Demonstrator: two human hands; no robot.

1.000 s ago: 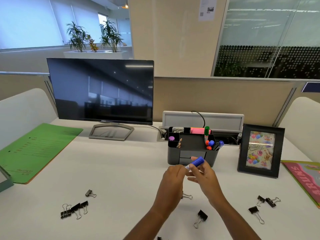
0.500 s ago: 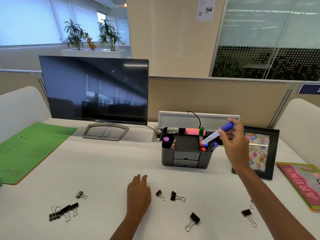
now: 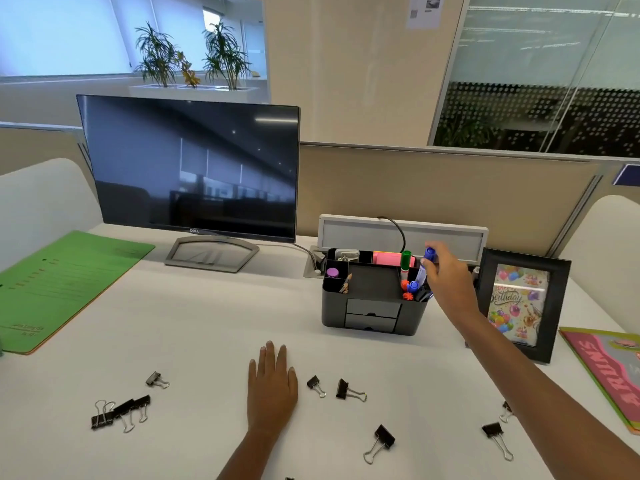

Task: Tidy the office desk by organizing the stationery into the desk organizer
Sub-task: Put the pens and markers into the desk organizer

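Two hands | right hand (image 3: 450, 278) grips blue marker (image 3: 425, 268) | left hand (image 3: 272, 386) flat

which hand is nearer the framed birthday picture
Right. The right hand holds a blue marker just left of the picture frame; the left hand lies flat on the desk, far left.

Binder clips (image 3: 350, 390) litter the desk (image 3: 207, 334) before the organizer (image 3: 374, 299).

Bright even daylight, glare on monitor (image 3: 194, 168), soft shadows, wide-angle edge distortion
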